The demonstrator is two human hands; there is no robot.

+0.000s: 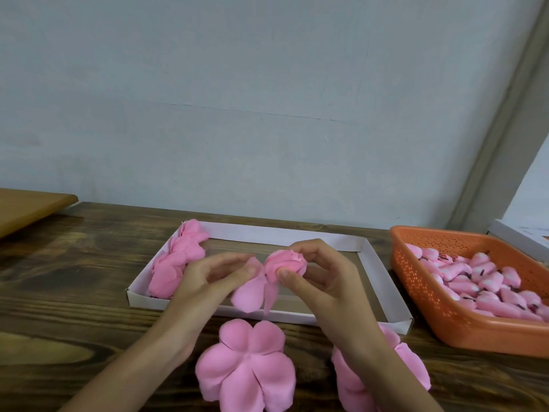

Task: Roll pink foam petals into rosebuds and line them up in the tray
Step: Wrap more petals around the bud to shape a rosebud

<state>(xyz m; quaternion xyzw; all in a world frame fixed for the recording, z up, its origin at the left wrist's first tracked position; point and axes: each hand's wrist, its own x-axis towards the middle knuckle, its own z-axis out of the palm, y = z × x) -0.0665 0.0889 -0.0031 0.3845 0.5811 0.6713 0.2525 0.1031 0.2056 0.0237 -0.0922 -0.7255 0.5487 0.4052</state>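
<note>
Fingers of my right hand (323, 281) are curled round a half-rolled rosebud (286, 261); the thumb presses it from below and the other fingers close over its top, so this hand is almost closed on it. My left hand (208, 278) is half closed, and its thumb and first finger pinch the loose petals (249, 295) of the same piece, which hang down from the bud and are not yet rolled. I hold the piece just above the white tray (383, 281), near its middle, and the two hands are close together, nearly touching. At the left end of the tray some finished rosebuds (178, 260) lie in a row, one touching the next. On the wooden table (74, 278), just in front of the tray, a flat pink petal piece (246, 364) lies open between my forearms, and a second flat piece (410, 367) is partly hidden under my right forearm. To the right of the tray stands an orange basket (430, 292) with many small pink pieces (490, 283) inside; what they are I cannot tell exactly.
</note>
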